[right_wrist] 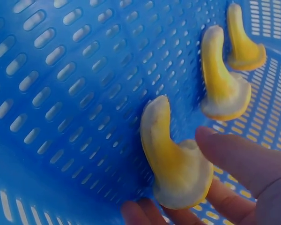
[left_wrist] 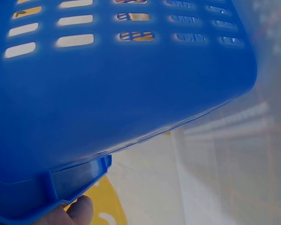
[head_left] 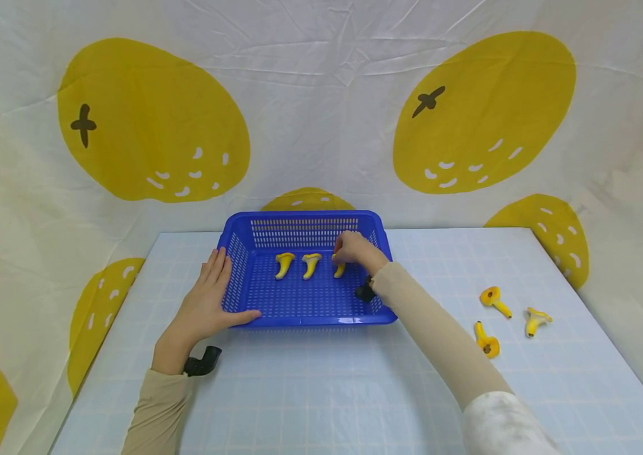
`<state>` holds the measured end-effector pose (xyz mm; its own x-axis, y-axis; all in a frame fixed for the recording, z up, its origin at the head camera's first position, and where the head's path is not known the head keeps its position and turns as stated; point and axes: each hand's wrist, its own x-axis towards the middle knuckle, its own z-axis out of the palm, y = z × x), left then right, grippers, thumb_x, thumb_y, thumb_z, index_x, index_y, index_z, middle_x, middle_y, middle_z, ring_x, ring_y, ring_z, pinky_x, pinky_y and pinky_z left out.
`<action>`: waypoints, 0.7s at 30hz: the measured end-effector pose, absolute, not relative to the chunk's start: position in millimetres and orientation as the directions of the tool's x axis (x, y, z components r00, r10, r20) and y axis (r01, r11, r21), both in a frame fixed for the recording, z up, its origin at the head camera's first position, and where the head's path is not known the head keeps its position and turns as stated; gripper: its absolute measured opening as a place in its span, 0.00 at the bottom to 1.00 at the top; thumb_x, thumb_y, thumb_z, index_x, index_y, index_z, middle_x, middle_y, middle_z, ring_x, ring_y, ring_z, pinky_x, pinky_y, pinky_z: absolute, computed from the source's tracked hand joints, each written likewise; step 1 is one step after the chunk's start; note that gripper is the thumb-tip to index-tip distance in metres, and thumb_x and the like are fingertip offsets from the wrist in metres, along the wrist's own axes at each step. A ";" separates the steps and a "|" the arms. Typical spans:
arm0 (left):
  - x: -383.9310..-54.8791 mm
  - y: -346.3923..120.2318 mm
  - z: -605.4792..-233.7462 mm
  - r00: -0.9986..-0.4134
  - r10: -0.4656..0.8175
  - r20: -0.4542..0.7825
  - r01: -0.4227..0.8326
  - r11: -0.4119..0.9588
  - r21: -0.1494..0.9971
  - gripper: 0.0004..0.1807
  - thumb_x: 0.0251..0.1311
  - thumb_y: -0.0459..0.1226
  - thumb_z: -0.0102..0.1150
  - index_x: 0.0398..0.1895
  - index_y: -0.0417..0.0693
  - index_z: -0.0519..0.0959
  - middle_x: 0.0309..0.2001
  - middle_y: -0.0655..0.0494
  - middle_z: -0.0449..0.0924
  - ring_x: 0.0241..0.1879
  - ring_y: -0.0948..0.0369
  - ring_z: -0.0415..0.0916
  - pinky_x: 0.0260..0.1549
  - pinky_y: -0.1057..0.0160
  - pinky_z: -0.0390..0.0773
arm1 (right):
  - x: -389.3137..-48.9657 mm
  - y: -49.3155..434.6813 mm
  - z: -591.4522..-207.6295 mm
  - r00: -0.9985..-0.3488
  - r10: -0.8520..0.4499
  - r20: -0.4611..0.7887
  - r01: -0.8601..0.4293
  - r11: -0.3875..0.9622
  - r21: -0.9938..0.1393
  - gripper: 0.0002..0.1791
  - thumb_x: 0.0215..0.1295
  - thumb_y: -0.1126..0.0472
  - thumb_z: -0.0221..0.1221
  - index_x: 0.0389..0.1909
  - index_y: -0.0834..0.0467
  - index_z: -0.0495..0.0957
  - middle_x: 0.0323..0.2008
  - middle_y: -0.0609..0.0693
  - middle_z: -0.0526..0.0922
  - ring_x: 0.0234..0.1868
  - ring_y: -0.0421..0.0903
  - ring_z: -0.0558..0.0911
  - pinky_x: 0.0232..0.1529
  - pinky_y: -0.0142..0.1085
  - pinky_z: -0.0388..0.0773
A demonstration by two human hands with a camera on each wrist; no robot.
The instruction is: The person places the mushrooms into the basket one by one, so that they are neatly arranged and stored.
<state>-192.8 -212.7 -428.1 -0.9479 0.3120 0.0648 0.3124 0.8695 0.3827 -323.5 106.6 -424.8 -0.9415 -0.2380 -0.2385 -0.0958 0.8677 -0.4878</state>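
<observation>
A blue plastic basket (head_left: 299, 320) with slotted walls stands at the back of the table. My left hand (head_left: 201, 303) rests at its front-left corner, fingers straight along the left rim and thumb across the front rim. Inside, my right hand (head_left: 355, 248) pinches the cap of a yellow chanterelle mushroom (right_wrist: 166, 159), thumb at one edge and fingers at the other. This mushroom lies on the basket floor, its stem toward the front. To its left lie a middle chanterelle (head_left: 311, 266) and a left chanterelle (head_left: 284, 265), spaced in a row with stems pointing the same way.
Three more chanterelles lie on the table right of the basket: one upper (head_left: 494, 301), one lower (head_left: 487, 341) and one farther right (head_left: 536, 321). A pale checked cloth (head_left: 321, 398) covers the table. A white curtain (head_left: 321, 126) with yellow fruit prints hangs behind.
</observation>
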 end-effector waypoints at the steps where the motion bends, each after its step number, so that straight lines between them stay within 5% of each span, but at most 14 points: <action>1: -192.8 -212.6 -427.9 -0.948 0.312 0.065 0.313 0.869 0.384 0.74 0.44 0.70 0.65 0.77 0.32 0.38 0.79 0.42 0.26 0.77 0.47 0.23 0.73 0.43 0.37 | -323.7 106.4 -424.2 -0.944 -0.235 -0.229 -0.096 0.865 -0.493 0.13 0.56 0.61 0.70 0.40 0.63 0.82 0.41 0.56 0.83 0.41 0.52 0.79 0.46 0.43 0.79; 13: -191.3 -211.6 -426.9 -0.950 0.308 0.061 0.307 0.870 0.385 0.74 0.44 0.70 0.66 0.77 0.31 0.38 0.79 0.40 0.26 0.77 0.45 0.24 0.74 0.43 0.38 | -319.5 106.8 -394.6 -0.959 -0.246 -0.140 -0.141 0.844 -0.518 0.19 0.56 0.54 0.72 0.44 0.60 0.82 0.48 0.56 0.82 0.47 0.54 0.79 0.50 0.46 0.78; 21: -191.0 -211.7 -426.7 -0.951 0.305 0.059 0.303 0.871 0.387 0.74 0.44 0.70 0.66 0.77 0.32 0.37 0.79 0.41 0.26 0.77 0.46 0.23 0.74 0.44 0.37 | -305.6 116.4 -357.0 -0.952 -0.300 -0.064 -0.217 0.806 -0.551 0.21 0.58 0.54 0.70 0.46 0.63 0.82 0.44 0.57 0.83 0.44 0.53 0.80 0.46 0.45 0.79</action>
<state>-191.0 -211.7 -426.7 -0.9505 0.3051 0.0589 0.3034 0.8706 0.3873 -305.6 116.4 -357.0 -0.9518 -0.2999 -0.0645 -0.2166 0.8057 -0.5513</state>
